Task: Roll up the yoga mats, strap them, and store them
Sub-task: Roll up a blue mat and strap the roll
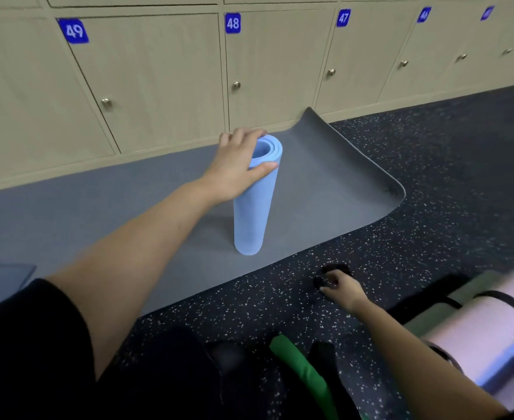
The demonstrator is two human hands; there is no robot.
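A rolled light-blue yoga mat (254, 207) stands upright on a grey mat (158, 207) spread flat on the floor. My left hand (237, 168) grips the blue roll at its top end, thumb across the front. On the speckled floor to the right, my right hand (340, 286) curls round a small black strap (334, 269). A rolled pink mat (476, 328) with black straps round it lies at the lower right, partly blurred.
A row of beige lockers (158, 71) numbered 49, 48, 47 lines the wall behind the grey mat. The grey mat's far right corner (310, 116) curls up against them. A green band (301, 368) and dark clothing lie near my legs.
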